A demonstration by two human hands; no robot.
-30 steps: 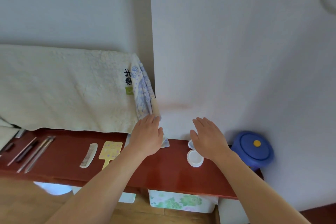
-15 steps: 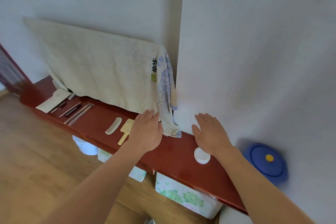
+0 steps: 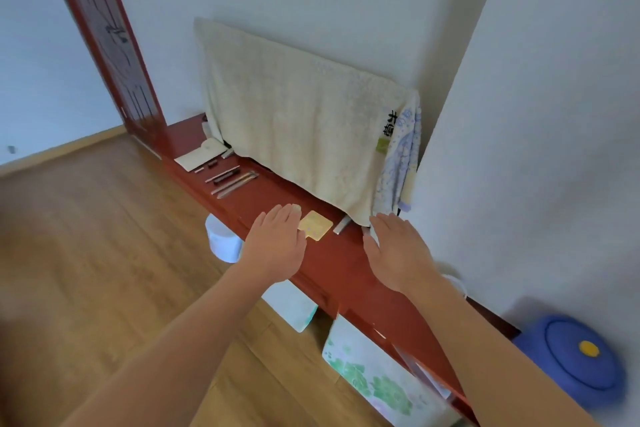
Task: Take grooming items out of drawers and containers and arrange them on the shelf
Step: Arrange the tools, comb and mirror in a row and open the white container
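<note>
A long red-brown shelf runs along the wall. My left hand hovers flat over it with straight fingers, holding nothing, and covers the white comb. Just beyond its fingertips lies a yellow paddle-shaped item. My right hand is flat and empty above the shelf, near the towel's lower corner. A small metal piece lies between the hands. Farther left on the shelf lie several thin pens or sticks and a folded cream cloth. The white jar is hidden behind my right forearm.
A cream towel and a blue-flowered cloth hang over something on the shelf. Below the shelf stand a white round tub and floral boxes. A blue lidded pot sits at the right. A red door stands at left.
The view has swung left and pulled back, showing the door and more floor. Both hands stay flat and empty and have shifted left along the shelf; the left now covers the comb.
</note>
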